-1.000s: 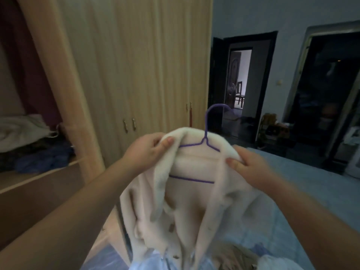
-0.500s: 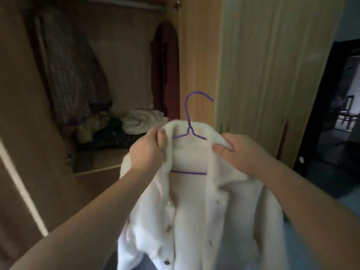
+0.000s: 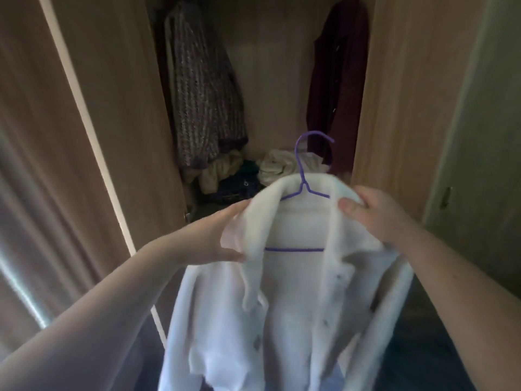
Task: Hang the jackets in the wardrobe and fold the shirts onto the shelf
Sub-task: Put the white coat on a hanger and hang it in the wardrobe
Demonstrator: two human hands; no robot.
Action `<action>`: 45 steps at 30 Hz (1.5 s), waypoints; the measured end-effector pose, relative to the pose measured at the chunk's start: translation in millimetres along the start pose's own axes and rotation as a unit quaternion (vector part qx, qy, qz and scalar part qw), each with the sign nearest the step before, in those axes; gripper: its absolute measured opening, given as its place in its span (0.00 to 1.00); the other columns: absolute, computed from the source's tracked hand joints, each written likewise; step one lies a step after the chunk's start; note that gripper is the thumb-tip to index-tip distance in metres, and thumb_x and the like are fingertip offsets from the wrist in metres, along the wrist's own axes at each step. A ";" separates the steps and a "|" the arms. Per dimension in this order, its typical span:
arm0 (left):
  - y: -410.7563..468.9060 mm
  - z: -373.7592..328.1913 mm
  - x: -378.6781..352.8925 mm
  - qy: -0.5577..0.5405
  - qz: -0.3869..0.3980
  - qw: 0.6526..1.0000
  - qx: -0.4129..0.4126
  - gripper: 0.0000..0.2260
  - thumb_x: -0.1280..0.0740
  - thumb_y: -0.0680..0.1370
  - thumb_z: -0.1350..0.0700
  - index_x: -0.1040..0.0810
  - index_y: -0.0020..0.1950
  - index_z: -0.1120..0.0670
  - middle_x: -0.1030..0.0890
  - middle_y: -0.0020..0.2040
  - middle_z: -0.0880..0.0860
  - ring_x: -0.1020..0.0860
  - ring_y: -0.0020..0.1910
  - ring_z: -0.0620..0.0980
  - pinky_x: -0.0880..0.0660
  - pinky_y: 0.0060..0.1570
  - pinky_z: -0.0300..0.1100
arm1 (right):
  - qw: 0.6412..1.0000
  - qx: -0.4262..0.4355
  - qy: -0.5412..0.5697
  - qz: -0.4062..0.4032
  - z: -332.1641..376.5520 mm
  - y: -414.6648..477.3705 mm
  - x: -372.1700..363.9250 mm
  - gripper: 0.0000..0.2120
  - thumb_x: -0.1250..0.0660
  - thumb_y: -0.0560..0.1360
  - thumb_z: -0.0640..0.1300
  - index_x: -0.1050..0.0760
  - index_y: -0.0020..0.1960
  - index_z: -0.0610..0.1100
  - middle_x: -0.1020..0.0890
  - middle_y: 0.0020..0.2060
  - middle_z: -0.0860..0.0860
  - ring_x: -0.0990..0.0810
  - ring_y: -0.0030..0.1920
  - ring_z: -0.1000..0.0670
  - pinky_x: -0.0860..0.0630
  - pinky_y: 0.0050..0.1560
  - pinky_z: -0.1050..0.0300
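Wooden wardrobe (image 3: 394, 108) stands open ahead, its door (image 3: 112, 114) swung out to the left. Inside, a purple striped knit cardigan (image 3: 203, 88) hangs on the left and a dark maroon garment (image 3: 335, 80) on the right, above a heap of crumpled clothes (image 3: 239, 173) on the shelf. In front of the opening the person holds up a white fleece jacket (image 3: 282, 306), draped on a purple wire hanger (image 3: 303, 185) with its hook upright. The left hand (image 3: 214, 235) pinches the jacket's left shoulder between fingers and thumb; the right hand (image 3: 375, 213) grips the right shoulder, thumb on the collar.
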State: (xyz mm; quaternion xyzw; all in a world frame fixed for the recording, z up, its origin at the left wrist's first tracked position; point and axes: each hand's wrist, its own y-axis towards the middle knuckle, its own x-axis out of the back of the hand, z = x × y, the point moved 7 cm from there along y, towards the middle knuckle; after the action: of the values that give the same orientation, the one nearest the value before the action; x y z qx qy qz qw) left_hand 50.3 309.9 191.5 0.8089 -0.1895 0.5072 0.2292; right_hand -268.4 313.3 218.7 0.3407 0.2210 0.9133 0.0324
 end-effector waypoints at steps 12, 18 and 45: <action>159.0 -9.5 31.3 0.125 -0.354 0.921 0.103 0.29 0.25 0.69 0.43 0.31 0.66 0.46 0.19 0.57 0.48 0.20 0.53 0.58 0.32 0.41 0.44 | 0.995 0.079 0.034 0.051 -65.0 170.1 -8.7 0.11 0.35 0.74 0.61 0.22 0.44 0.54 0.17 0.37 0.61 0.19 0.38 0.61 0.25 0.40 0.56; 203.7 22.3 49.0 0.058 -0.468 0.867 0.165 0.25 0.23 0.68 0.44 0.27 0.61 0.45 0.16 0.49 0.48 0.19 0.51 0.56 0.33 0.42 0.42 | 0.991 0.124 0.001 0.059 -85.2 247.1 -21.5 0.26 0.40 0.70 0.70 0.23 0.50 0.49 0.16 0.41 0.51 0.18 0.43 0.50 0.21 0.48 0.43; 427.7 249.0 259.4 0.124 -0.436 0.888 0.076 0.24 0.33 0.77 0.42 0.33 0.72 0.40 0.19 0.62 0.47 0.21 0.60 0.48 0.26 0.61 0.41 | 0.956 0.270 -0.079 -0.084 -15.5 629.4 -97.1 0.21 0.38 0.75 0.63 0.36 0.67 0.65 0.19 0.59 0.58 0.21 0.58 0.51 0.27 0.54 0.57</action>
State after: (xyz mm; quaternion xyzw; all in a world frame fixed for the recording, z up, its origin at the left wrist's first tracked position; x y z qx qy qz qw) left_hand 109.7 -201.5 408.4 0.7556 0.2507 0.4655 0.3868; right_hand -146.4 -279.6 417.3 0.3882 0.4838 0.7837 0.0331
